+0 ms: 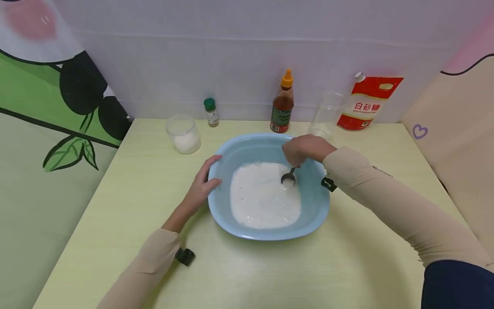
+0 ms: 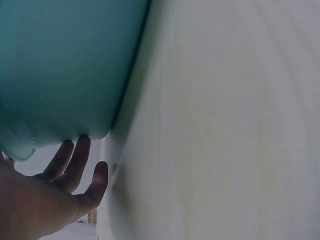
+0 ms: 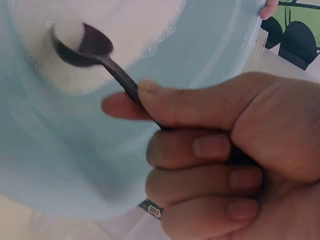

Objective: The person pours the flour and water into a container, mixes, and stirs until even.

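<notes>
A light blue plastic basin (image 1: 266, 234) stands on the table with milky white liquid (image 1: 262, 201) in it. My left hand (image 1: 202, 184) holds the basin's left side, the thumb over the rim. In the left wrist view, the fingers (image 2: 80, 160) of that hand reach along the outer wall. My right hand (image 1: 305, 150) reaches over the far right rim. Its fingers are wrapped round the handle of a dark measuring spoon (image 3: 82, 50), the thumb along the handle. Low in the basin, the spoon's bowl holds some white liquid.
Behind the basin stand a glass with white contents (image 1: 185, 137), a small green-capped jar (image 1: 211, 113), a sauce bottle with an orange cap (image 1: 282, 107), a clear glass (image 1: 328, 111) and a red and white sugar pouch (image 1: 366, 105). A printed cloth wall (image 1: 216, 60) rises at the table's back.
</notes>
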